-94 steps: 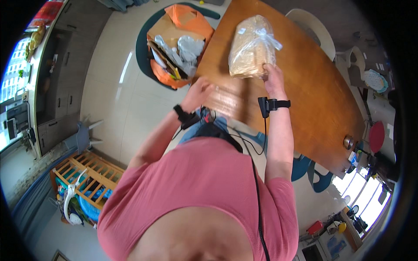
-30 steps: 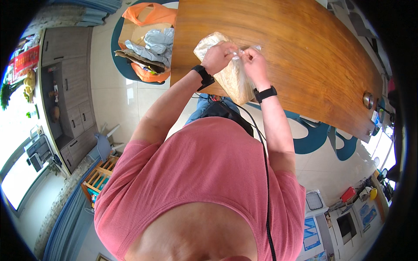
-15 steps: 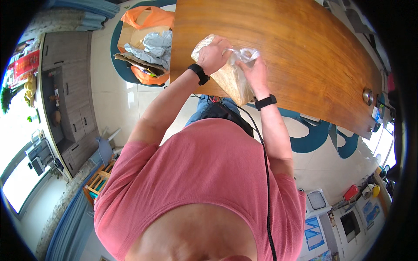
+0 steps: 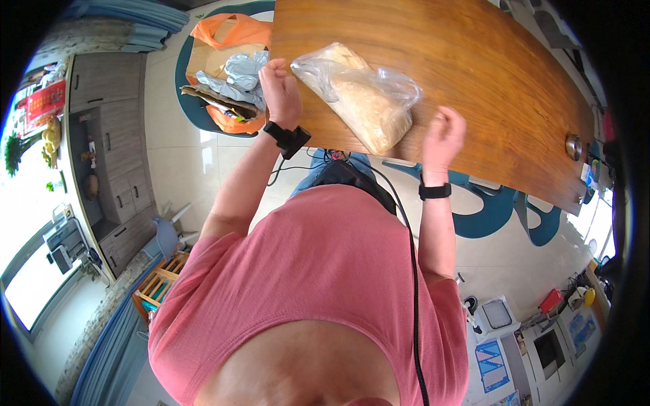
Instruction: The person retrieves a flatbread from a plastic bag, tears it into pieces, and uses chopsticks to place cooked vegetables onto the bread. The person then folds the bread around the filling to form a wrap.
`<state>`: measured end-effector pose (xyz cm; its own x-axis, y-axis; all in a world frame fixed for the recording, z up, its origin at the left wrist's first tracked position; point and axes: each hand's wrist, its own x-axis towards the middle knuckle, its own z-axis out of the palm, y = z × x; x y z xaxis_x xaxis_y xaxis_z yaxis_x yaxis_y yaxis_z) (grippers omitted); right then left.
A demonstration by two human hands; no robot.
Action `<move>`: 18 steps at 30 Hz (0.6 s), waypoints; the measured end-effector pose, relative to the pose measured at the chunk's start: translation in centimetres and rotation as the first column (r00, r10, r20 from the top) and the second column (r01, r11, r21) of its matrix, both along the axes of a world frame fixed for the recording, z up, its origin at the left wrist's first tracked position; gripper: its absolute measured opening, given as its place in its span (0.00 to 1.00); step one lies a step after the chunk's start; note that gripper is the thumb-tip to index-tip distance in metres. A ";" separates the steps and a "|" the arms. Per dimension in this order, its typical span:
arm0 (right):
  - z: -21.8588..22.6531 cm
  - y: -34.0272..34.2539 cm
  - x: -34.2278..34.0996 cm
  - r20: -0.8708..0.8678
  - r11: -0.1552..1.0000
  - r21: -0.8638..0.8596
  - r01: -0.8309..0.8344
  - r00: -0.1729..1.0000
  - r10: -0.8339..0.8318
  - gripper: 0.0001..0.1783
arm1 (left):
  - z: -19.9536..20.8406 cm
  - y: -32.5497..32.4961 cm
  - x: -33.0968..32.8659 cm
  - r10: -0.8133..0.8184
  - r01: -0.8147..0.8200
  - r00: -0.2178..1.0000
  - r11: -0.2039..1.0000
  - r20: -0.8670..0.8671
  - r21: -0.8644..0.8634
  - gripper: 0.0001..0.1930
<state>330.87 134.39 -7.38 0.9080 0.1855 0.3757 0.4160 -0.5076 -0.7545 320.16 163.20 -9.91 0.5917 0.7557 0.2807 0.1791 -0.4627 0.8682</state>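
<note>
- Left hand point(image 4: 282, 91): fingers loosely bent, holding nothing, by the tabletop's point(image 4: 487, 88) left edge. Right hand point(image 4: 443, 139): fingers half-curled, nothing gripped; whether thumb meets fingertip, I cannot tell.
- Clear plastic package point(image 4: 369, 108), pale brown contents: lies slantwise between the hands, apart from the right, its lower end at the near edge. Overhang unclear.
- Risk: a brush from the right wrist could tip that end off, given how close it lies to the edge.
- Risk: loose film on top could tear or spill its contents if pulled hard; closure not readable from here.
- Risk: the black cable point(image 4: 410, 271) could snag.
- Surface: glossy brown wood, metal bowl point(image 4: 573, 147) far right.
- Room: orange bag point(image 4: 233, 30) on a teal chair point(image 4: 183, 74), grey cabinets point(image 4: 108, 88), pale tiled floor point(image 4: 172, 142).
</note>
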 end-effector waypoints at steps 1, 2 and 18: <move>1.0 0.9 -0.6 0.108 0.972 -0.177 -0.154 0.979 0.175 0.11 | 0.6 -0.8 -0.3 -0.042 0.044 0.999 0.984 -0.019 0.175 0.10; 1.5 2.4 -0.9 0.135 0.927 -0.260 -0.271 0.940 0.313 0.11 | 1.2 -1.8 -0.4 -0.298 0.252 0.952 0.898 0.076 0.362 0.11; 4.2 0.7 -2.4 -0.589 0.225 -0.594 -0.772 0.608 0.532 0.09 | 2.4 -3.0 0.7 -0.347 0.825 0.549 0.369 -0.761 0.427 0.16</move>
<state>328.52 135.11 -3.15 0.3402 0.8314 -0.4394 0.7835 -0.5090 -0.3565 320.91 160.22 -7.53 0.9857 -0.1684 0.0099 -0.1686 -0.9815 0.0907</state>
